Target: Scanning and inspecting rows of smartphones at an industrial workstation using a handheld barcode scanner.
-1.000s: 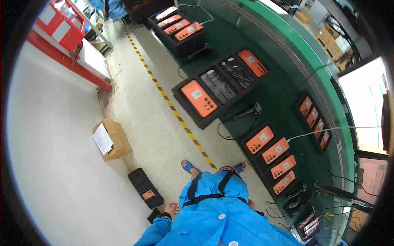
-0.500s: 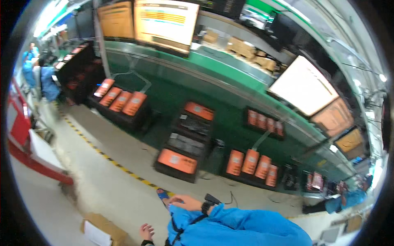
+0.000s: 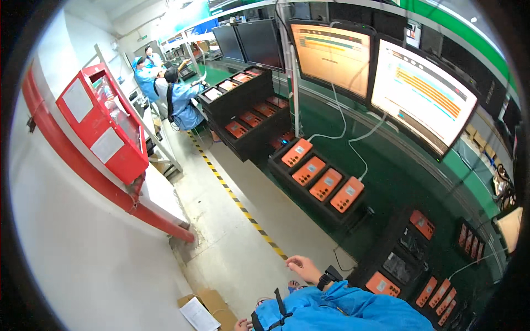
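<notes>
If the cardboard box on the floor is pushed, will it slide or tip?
The cardboard box sits low and wide on the smooth floor, so it likely slides rather than tips. The loose paper sheet on top would probably slip off or flutter.

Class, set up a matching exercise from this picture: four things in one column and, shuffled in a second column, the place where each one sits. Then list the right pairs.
Things
1. red cabinet
2. cardboard box
3. large screens
4. yellow and black floor stripe

Places
A. on the floor at the bottom edge of the picture
B. upright at the back of the green bench, upper right
C. against the white wall, left
D. along the floor beside the bench

Pairs: 1-C, 2-A, 3-B, 4-D
</notes>
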`<state>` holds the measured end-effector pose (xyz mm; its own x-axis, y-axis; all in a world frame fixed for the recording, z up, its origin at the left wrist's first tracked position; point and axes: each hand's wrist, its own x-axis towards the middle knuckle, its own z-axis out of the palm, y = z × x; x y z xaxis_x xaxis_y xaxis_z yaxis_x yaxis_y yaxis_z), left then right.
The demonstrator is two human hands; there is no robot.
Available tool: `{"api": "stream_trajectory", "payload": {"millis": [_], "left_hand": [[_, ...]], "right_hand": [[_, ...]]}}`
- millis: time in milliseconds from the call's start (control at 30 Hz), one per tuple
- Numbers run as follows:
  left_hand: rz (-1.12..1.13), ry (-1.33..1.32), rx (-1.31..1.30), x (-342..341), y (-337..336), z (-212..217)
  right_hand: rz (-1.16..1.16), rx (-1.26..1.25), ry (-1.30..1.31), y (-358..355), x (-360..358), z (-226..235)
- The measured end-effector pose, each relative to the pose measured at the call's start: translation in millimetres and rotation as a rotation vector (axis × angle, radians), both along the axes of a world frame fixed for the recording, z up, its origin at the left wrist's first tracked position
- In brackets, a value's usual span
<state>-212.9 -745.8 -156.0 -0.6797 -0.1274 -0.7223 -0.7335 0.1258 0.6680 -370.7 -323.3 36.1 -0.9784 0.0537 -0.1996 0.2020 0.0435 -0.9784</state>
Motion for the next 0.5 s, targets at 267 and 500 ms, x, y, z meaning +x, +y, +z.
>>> {"api": "stream_trajectory", "payload": {"millis": [267, 500], "left_hand": [[-0.116, -0.275, 0.04, -161, 45, -39], [-0.346, -0.299, 0.045, -392, 63, -74]], "right_hand": [[-0.316, -0.017, 0.014, 29, -69, -50], [-0.511, 0.019, -0.104, 56, -152, 2]]}}
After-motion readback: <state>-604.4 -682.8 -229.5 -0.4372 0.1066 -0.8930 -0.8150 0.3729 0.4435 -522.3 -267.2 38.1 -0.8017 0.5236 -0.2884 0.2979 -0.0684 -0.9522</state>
